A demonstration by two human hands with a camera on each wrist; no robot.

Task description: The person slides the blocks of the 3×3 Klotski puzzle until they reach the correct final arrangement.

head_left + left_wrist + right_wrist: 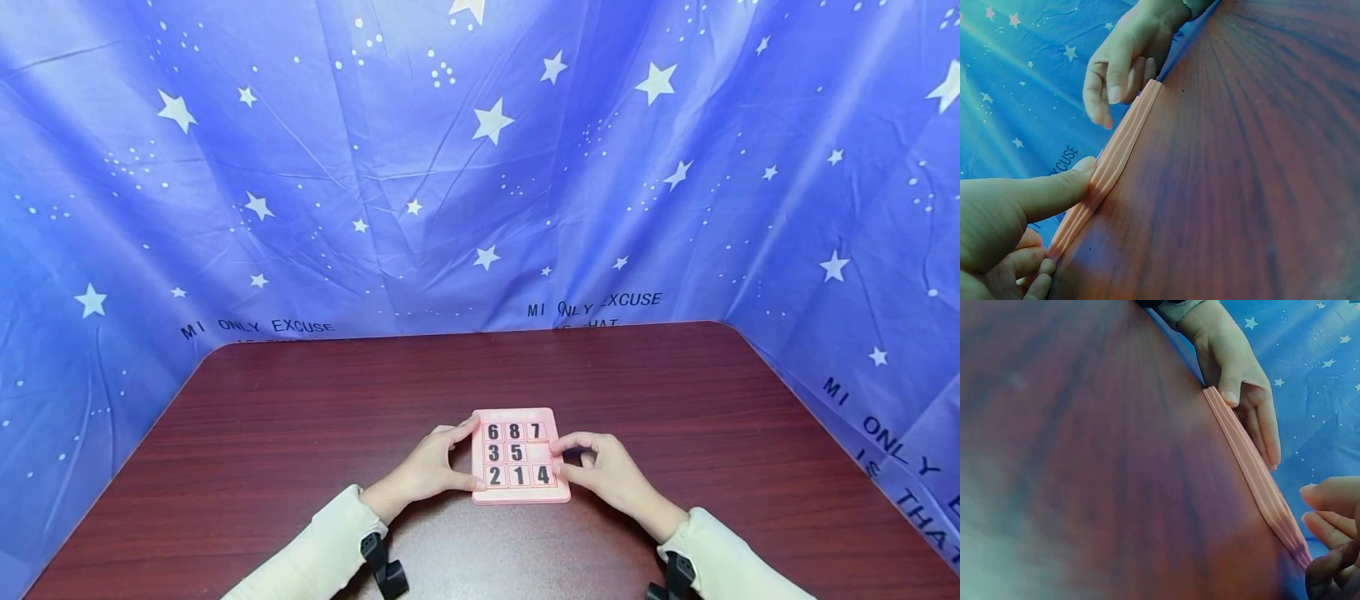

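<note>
A pink sliding number puzzle (521,496) lies flat on the table. Its rows read 6 8 7, then 3 5 and a gap at the right, then 2 1 4. My left hand (431,465) holds the puzzle's left side, thumb at the near corner and fingers along the edge toward the far corner. At the right side, my right hand (611,475) has its index fingertip beside the gap and its thumb tip by the 4 tile. The wrist views show the puzzle's ridged pink side (1116,156) edge-on. In the right wrist view, the right thumb and fingers are parted.
The dark red wooden table (300,417) spreads around the puzzle. Behind it and at both sides hangs a blue curtain (420,125) with white stars and printed words. Black straps with devices (384,567) sit at the cream sleeves (315,542).
</note>
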